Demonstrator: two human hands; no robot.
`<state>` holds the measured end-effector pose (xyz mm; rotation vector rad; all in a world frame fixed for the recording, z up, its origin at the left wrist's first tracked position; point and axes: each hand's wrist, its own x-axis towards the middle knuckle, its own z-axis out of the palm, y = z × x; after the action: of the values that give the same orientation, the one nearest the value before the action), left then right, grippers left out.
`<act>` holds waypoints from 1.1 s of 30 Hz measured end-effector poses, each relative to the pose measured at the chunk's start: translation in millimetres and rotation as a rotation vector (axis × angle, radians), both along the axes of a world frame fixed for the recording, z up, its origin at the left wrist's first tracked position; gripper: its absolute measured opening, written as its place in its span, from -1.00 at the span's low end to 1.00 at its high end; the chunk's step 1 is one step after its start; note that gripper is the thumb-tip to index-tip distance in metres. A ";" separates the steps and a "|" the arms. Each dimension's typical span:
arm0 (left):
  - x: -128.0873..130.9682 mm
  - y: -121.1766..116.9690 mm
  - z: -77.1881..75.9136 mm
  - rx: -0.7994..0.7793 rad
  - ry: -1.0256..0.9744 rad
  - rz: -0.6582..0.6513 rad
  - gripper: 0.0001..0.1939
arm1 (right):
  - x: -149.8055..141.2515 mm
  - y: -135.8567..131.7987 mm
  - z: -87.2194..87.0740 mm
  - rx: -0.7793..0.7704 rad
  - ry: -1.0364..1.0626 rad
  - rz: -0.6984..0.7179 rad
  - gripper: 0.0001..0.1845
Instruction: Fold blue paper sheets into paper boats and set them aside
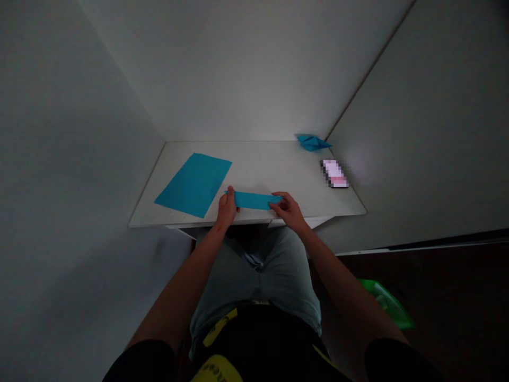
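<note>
We saw a long, narrow strip of turquoise paper (pixel 254 200) lying just inside the near edge of a white tabletop (pixel 258 164), stretched between two bare hands. The left hand (pixel 227 208) was curled almost shut over the strip's left end, with its fingers bunched around the paper. The right hand (pixel 288 211) was less tightly closed, its fingers angled down and gripping the right end, though we could not tell exactly where its thumb lay. The step in hand, as we judged it, was holding the strip at both ends against the tabletop. With both ends held, we judged that moving it called for the two hands to act together.

To the left of the strip lay a flat rectangular sheet of turquoise paper (pixel 193 185), set at a slant and nearly touching the left hand. Farther off, in the far right corner, sat a small folded turquoise paper shape (pixel 313 142). Near the right edge lay a flat, pixelated object (pixel 334 173), too blurred for us to identify. Below, a crumpled green plastic bag (pixel 387 305) lay on the dark floor.
</note>
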<state>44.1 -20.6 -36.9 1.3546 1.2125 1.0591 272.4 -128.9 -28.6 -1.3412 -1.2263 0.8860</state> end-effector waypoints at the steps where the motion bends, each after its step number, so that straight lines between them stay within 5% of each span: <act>1: 0.0 0.3 -0.6 0.002 0.017 -0.006 -0.16 | 3.9 -5.3 2.3 -0.004 -0.008 0.020 -0.37; 6: 0.3 0.6 0.2 0.008 0.072 -0.114 -0.14 | 21.5 -21.7 17.0 -0.041 -0.099 0.134 -0.57; 15: 1.1 -0.4 -0.1 0.005 0.040 -0.073 -0.15 | 19.4 -28.4 41.5 -0.105 -0.168 0.268 -0.48; 23: 4.1 0.8 -1.5 0.016 -0.099 -0.103 -0.12 | 28.3 -29.7 43.1 -0.121 -0.215 0.347 -0.61; 29: 11.5 2.2 -1.7 0.085 -0.211 -0.118 -0.17 | 82.2 -20.8 34.9 -0.102 -0.811 -0.057 -0.73; 33: 12.3 1.7 -1.1 0.092 -0.197 -0.133 -0.17 | 126.2 3.9 24.7 -0.137 -1.067 -0.329 -0.61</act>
<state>56.3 -18.9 -38.0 1.3469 0.9265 1.1356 398.6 -124.9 -3.9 -2.1619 -1.6444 -0.0551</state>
